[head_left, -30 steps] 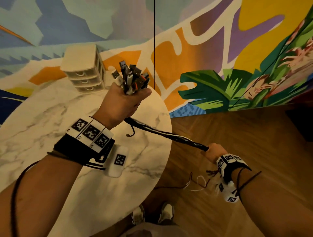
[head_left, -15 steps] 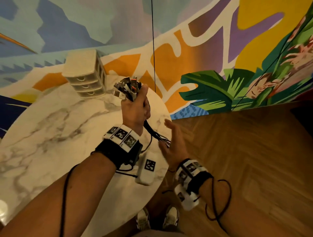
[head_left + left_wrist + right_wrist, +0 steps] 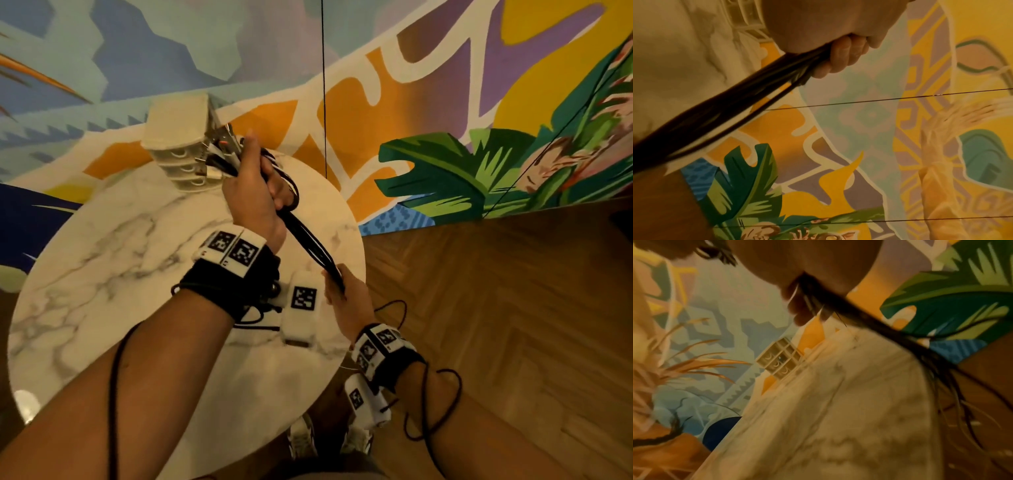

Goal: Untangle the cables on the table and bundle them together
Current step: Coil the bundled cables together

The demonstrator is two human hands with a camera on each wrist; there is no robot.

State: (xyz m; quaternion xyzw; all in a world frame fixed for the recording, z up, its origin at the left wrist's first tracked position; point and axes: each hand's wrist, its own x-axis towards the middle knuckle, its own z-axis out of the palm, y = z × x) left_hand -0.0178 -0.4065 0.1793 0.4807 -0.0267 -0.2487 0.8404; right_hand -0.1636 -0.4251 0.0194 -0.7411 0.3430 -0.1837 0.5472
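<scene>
A bundle of black and white cables (image 3: pixel 308 240) runs taut between my two hands above the round marble table (image 3: pixel 102 267). My left hand (image 3: pixel 253 192) grips the bundle near its plug ends (image 3: pixel 219 154), which stick out up and to the left. In the left wrist view the cables (image 3: pixel 731 104) leave my curled left fingers (image 3: pixel 840 55) towards the lower left. My right hand (image 3: pixel 346 298) grips the bundle lower down, at the table's right edge. In the right wrist view the cables (image 3: pixel 869 318) trail from that hand down to the right, loose ends hanging over the floor.
A small cream drawer unit (image 3: pixel 181 144) stands at the table's far edge, just behind the plugs. A white tagged device (image 3: pixel 301 308) lies on the table between my wrists. A painted mural wall (image 3: pixel 445 102) is behind, wooden floor (image 3: pixel 496 325) to the right.
My right hand, far out on the stretched bundle a second ago, let go, came back open beside the table, and now grips the cables closer to my left hand. My left hand turned the plugs leftwards.
</scene>
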